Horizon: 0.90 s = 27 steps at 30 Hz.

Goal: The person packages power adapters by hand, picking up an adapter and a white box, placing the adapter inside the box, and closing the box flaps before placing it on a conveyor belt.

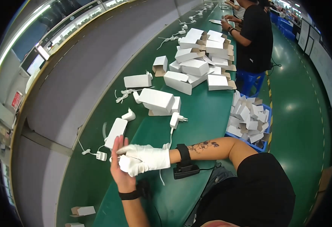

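My bare left hand stands with its fingers stretched upward, its palm against my right hand. A white glove covers my right hand; its fingers are curled, and what they hold is mostly hidden, with only a small shiny bit showing between the hands. Just beyond them lies a long white box, with a white plug adapter by its far end. Another white charger, with two pins and a cable, lies on the green mat. A white charger with a cable is left of my hands.
Large white boxes stand ahead, before a heap of open white boxes. A blue bin full of small cartons is at right. Beyond it a co-worker in black works at the table. A black device sits under my right wrist.
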{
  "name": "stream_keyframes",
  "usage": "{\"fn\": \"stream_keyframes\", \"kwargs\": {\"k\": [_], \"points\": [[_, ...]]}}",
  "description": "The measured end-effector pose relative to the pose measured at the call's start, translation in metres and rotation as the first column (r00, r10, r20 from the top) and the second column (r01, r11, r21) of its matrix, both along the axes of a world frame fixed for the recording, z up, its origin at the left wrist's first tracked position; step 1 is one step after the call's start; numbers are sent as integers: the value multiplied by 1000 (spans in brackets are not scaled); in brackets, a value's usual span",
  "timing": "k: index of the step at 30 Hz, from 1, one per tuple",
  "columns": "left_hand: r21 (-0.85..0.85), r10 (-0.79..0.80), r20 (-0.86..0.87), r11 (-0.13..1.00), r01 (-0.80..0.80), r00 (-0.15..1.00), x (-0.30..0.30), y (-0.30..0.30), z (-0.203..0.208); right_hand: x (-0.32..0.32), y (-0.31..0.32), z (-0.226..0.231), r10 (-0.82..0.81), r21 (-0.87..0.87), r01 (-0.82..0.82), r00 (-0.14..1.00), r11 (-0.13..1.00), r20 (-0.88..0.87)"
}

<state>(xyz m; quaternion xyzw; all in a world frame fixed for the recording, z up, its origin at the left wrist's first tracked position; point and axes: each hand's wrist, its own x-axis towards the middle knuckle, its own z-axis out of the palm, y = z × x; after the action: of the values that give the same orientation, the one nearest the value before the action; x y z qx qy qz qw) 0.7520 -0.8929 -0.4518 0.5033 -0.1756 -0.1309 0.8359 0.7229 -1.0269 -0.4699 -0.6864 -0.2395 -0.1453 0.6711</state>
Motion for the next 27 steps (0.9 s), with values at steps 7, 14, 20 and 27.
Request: {"fn": "stream_keyframes", "kwargs": {"k": [7,14,20,27], "points": [[239,7,-36,971,2,999,18,-47,-22,5,-50,-12,71,71,-54,963,996,-261],[613,-221,788,187,-768,575,112,3,-36,-6,-103,-11,127,370,18,924,929,-362],[916,1,393,89,-392,919,155,56,-37,-30,-98,18,412,646,-151,869,748,-274],[537,-139,55,839,89,989,73,48,-31,-33,-103,16,573,682,-229,750,695,-332]]}}
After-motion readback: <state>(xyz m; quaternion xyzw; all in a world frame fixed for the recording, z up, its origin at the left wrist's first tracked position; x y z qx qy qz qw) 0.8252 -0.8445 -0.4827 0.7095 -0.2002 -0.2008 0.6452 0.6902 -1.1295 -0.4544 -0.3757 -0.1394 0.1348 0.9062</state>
